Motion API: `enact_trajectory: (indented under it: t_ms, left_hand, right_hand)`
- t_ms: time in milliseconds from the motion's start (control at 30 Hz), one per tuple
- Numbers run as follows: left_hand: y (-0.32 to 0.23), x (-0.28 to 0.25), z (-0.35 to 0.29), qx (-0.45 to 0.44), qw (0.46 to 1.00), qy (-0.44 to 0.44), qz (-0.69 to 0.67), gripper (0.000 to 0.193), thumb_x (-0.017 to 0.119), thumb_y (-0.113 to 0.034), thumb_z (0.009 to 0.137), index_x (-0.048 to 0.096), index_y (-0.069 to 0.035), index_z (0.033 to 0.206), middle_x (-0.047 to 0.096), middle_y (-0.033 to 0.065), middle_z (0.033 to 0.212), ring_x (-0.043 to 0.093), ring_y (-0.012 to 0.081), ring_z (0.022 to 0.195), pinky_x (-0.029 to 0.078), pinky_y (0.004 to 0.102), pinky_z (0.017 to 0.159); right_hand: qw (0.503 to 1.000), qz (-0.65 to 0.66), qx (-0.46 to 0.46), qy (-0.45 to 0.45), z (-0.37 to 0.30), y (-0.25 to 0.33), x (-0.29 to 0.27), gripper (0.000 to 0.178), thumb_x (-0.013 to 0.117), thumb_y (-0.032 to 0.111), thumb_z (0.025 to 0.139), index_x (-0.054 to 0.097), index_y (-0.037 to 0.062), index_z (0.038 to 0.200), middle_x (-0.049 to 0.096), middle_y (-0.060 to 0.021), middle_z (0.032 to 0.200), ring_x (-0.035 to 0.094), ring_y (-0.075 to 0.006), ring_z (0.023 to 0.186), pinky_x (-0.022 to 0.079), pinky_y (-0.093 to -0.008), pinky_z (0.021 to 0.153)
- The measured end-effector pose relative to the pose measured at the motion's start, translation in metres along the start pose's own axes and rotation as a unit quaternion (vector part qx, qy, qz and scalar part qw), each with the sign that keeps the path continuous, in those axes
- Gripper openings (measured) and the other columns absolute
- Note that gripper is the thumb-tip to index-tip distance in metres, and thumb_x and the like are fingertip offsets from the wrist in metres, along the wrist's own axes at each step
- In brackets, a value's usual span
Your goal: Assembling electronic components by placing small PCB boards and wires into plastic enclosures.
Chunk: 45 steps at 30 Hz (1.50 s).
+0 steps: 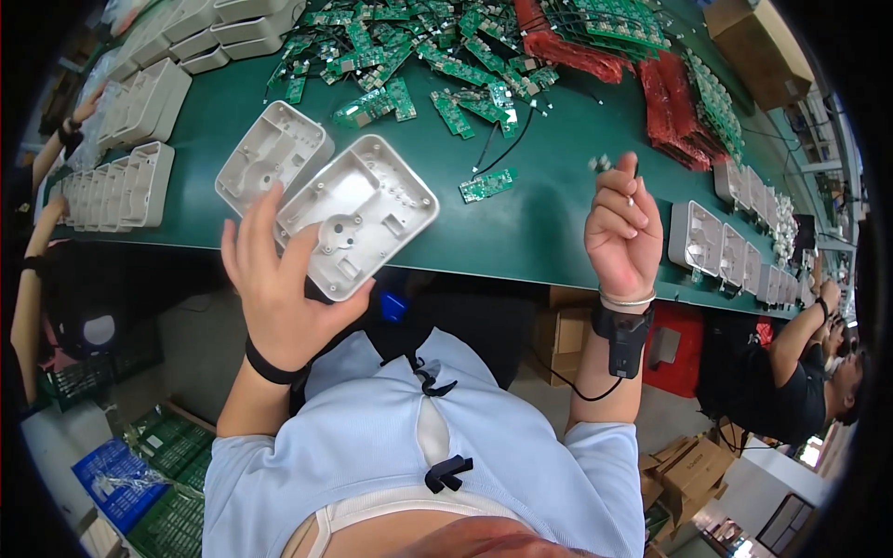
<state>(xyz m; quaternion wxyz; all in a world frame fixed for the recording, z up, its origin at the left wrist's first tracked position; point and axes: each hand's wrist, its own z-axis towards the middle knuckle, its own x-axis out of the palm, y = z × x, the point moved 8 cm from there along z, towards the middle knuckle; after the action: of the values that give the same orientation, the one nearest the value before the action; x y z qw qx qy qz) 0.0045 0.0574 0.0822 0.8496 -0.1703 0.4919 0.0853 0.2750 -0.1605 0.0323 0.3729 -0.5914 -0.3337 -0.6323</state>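
Note:
My left hand (284,288) holds a white plastic housing shell (372,209) at its lower left side, the thumb along its near edge and the fingers over its rim. The shell is tilted, its hollow inside with posts and a round boss facing up. A second white shell (279,139) lies beside it, partly behind the first. My right hand (621,223) is raised over the table edge with fingers curled, closed on small white parts (600,164) whose kind is unclear. Between the hands a green circuit board (487,185) lies flat, a black cable (510,149) just above it.
Loose circuit boards (400,46) heap at the back of the green table (530,237). Red wrap (672,112) with stacked boards is at the right. White shells stand in rows left (112,191) and right (712,242). Other people's arms (791,335) reach in at both sides.

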Motion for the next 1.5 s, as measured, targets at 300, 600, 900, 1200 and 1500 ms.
enact_trajectory:
  t_ms: [300,600,900,1200,1500]
  left_hand:
    - [-0.029,0.020,-0.002,0.028,0.976,0.092,-0.195,0.071,0.096,-0.023,0.061,0.069,-0.002,0.123,0.047,0.0289,0.154,0.057,0.0485,0.132,0.050,0.0510,0.109]
    - [-0.076,0.053,0.025,0.113,0.943,0.120,-0.288,0.074,0.095,-0.016,0.063,0.064,0.000,0.128,0.043,0.0312,0.152,0.056,0.0509,0.129,0.052,0.0496,0.106]
    - [-0.089,0.058,0.030,0.103,0.935,0.103,-0.323,0.109,0.098,-0.014,0.062,0.042,0.000,0.154,0.036,0.0301,0.160,0.053,0.0495,0.138,0.052,0.0504,0.111]
    - [-0.091,0.057,0.029,0.098,0.936,0.097,-0.323,0.121,0.098,-0.013,0.065,0.027,-0.001,0.162,0.028,0.0299,0.165,0.048,0.0497,0.143,0.049,0.0516,0.114]
    - [-0.090,0.065,0.021,0.064,0.916,0.110,-0.382,0.117,0.094,-0.009,0.068,0.027,-0.006,0.163,0.028,0.0277,0.165,0.041,0.0466,0.149,0.047,0.0509,0.116]
  right_hand:
    - [0.927,-0.294,-0.154,-0.174,-0.033,0.003,-0.019,0.019,0.053,0.008,0.113,0.063,0.0016,0.128,0.064,-0.0098,0.119,0.064,-0.0148,0.092,0.053,-0.0245,0.074]
    - [0.901,-0.362,-0.199,-0.130,-0.060,0.001,-0.020,0.015,0.059,0.003,0.109,0.064,0.0027,0.123,0.068,-0.0113,0.124,0.069,-0.0198,0.111,0.057,-0.0270,0.084]
    - [0.557,-0.793,-0.242,-0.051,-0.070,-0.050,0.023,0.015,0.071,-0.011,0.093,0.075,-0.0028,0.105,0.076,-0.0131,0.111,0.072,-0.0231,0.095,0.056,-0.0290,0.083]
    - [0.464,-0.857,-0.222,-0.032,-0.052,-0.079,0.032,0.017,0.080,-0.012,0.083,0.076,-0.0036,0.097,0.078,-0.0121,0.099,0.073,-0.0228,0.086,0.057,-0.0318,0.073]
    - [0.345,-0.897,-0.271,0.046,-0.051,-0.101,0.052,0.025,0.079,-0.013,0.077,0.075,-0.0007,0.098,0.077,-0.0120,0.095,0.073,-0.0297,0.081,0.057,-0.0346,0.071]
